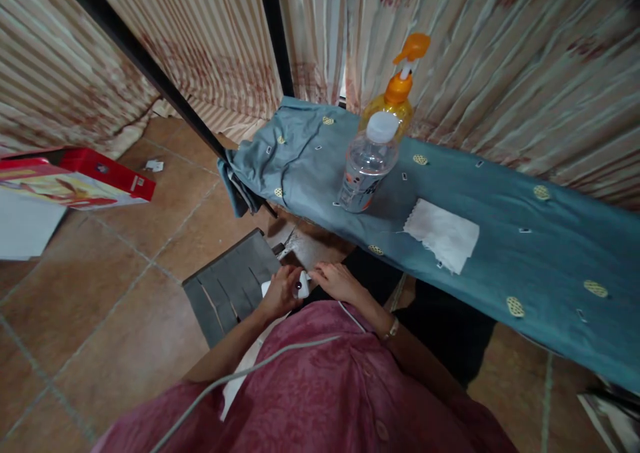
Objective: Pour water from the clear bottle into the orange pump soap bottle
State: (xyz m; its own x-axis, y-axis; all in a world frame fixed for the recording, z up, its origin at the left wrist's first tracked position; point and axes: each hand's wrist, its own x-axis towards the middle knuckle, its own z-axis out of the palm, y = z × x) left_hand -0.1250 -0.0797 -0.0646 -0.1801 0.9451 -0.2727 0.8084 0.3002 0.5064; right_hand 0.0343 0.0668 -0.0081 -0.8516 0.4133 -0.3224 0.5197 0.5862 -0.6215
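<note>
A: What's in the hands?
B: A small white device, smooth plastic, mostly hidden. The left hand curls shut around it; the right hand lies half open, fingertips touching it.
A: Around them?
B: A grey slatted mat just left. Beyond, a counter under blue cloth bears a clear bottle, a pump bottle partly behind it, and a frayed white rag.

Beyond the right hand, a water bottle is standing on the desk, pump bottle behind, cloth lying rightward.
</note>
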